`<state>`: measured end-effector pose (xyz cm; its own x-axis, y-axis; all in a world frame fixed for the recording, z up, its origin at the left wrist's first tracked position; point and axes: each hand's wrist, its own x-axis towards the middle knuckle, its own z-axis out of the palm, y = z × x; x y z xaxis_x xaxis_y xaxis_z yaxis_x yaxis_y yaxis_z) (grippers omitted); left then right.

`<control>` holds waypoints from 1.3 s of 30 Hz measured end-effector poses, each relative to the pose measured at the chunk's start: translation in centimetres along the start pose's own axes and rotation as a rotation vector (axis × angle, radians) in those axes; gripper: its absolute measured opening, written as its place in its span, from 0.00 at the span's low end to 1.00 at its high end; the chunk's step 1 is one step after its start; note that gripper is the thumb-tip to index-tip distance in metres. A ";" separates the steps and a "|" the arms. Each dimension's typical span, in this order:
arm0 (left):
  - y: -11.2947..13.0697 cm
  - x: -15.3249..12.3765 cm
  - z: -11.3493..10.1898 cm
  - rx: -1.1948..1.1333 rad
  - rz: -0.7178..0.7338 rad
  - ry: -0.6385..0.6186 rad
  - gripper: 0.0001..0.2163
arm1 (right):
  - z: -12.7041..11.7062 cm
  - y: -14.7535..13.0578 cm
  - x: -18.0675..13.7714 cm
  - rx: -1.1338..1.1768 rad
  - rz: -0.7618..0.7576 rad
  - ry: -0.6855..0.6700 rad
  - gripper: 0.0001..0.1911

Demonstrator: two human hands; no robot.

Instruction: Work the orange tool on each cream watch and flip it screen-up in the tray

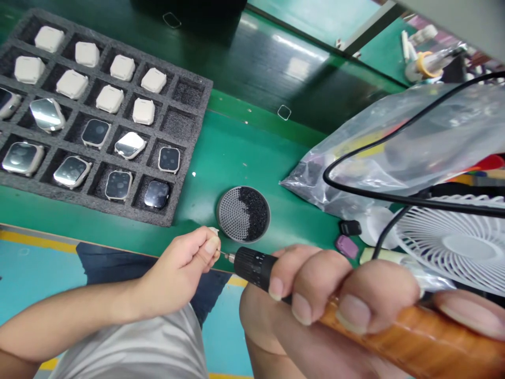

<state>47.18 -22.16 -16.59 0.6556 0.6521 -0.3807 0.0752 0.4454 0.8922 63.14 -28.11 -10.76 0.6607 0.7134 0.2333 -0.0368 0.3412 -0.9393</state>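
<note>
My left hand [193,255] is closed in a pinch around a small whitish part [213,230], mostly hidden by the fingers; it looks like a watch case. Fingers of my right hand [339,287] wrap round an electric screwdriver [254,266] with a black collar and an orange grip. Its thin bit reaches the fingertips of my left hand; whether it touches the part I cannot tell. Just beyond the bit stands a round dish [232,213] with a perforated surface, its right half covered in tiny black screws [256,210].
At left lies a grey foam tray [179,197] holding white watch cases [109,99] and watches with dark screens [118,184]. A clear plastic bag [355,152], a black cable [335,179] and a white fan [465,242] crowd the right. Small black and purple pieces [347,246] lie near the fan.
</note>
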 end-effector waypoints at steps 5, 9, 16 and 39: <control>-0.1 0.1 0.0 0.002 0.009 0.002 0.22 | 0.2 0.2 0.1 0.034 -0.025 0.005 0.23; -0.2 -0.4 -0.1 0.026 0.020 0.005 0.18 | 0.3 0.0 -0.1 -0.003 -0.012 0.002 0.22; -1.1 -1.8 -1.6 0.920 0.677 0.241 0.13 | 1.3 0.1 0.5 -0.030 -0.048 -0.045 0.18; -3.6 0.0 -2.4 1.239 0.861 0.244 0.14 | 3.0 2.5 0.9 -0.173 0.018 -0.169 0.13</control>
<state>45.17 -22.28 -20.38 0.7008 0.5734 0.4243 0.3907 -0.8062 0.4442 61.39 -24.74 -12.12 0.5257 0.8156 0.2417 0.0911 0.2285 -0.9693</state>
